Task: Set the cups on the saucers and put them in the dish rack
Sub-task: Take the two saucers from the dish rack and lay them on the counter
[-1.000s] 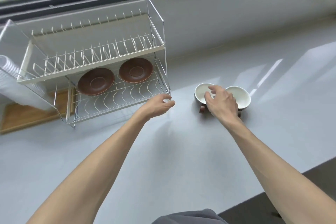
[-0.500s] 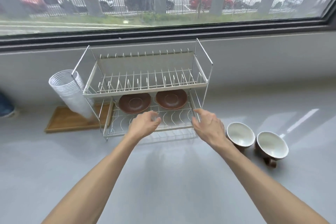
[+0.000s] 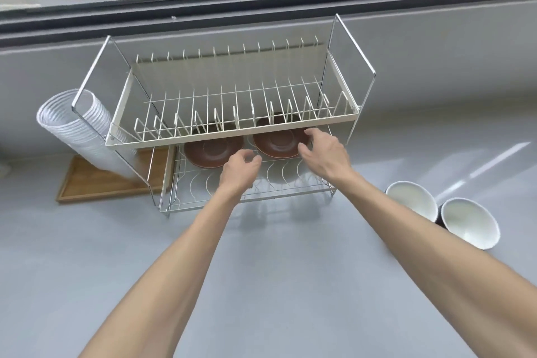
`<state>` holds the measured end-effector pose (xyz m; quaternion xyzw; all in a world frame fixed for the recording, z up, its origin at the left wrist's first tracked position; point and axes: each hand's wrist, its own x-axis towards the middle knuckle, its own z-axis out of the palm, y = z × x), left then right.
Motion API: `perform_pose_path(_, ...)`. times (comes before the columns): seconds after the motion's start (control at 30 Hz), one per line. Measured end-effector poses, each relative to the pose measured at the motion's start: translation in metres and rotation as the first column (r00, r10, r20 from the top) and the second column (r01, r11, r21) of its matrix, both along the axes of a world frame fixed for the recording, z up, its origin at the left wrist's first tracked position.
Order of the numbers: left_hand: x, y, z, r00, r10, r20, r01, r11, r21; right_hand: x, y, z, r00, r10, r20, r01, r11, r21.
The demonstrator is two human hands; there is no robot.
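Two brown saucers lie side by side on the lower shelf of the two-tier wire dish rack (image 3: 353,113): the left saucer (image 3: 207,150) and the right saucer (image 3: 276,142). My left hand (image 3: 239,170) hovers over the lower shelf just in front of the left saucer, fingers curled and empty. My right hand (image 3: 325,152) reaches under the upper tier, its fingers spread at the right saucer's rim; a grip is not visible. Two cups, white inside and dark outside, stand on the counter right of the rack: the nearer-rack cup (image 3: 411,200) and the outer cup (image 3: 469,222).
A stack of clear plastic cups (image 3: 75,128) leans on the rack's left side above a wooden tray (image 3: 96,180). The grey counter (image 3: 87,256) runs to a low wall under a window. The rack's upper tier holds nothing.
Both hands moved forward from the rack's front edge onto the lower shelf, near the saucers. The view tilted down and closer. The cups stayed on the counter.
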<state>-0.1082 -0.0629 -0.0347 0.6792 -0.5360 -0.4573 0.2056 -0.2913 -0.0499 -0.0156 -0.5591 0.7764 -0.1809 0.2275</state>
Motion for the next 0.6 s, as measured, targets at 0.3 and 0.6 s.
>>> perform_pose_path(0.3,-0.022,-0.04,-0.03,0.978,0.172,-0.118,-0.165,0.984,0.068,0.001,-0.053,-0.026,0.992,-0.048,0.116,0.04,0.996,0.074)
perform_pose_path(0.6,-0.032,-0.066,-0.055,0.931,0.29,-0.223,-0.269,0.956,0.12,0.002,-0.086,-0.041,0.972,-0.104,0.212,0.08,0.99,0.12)
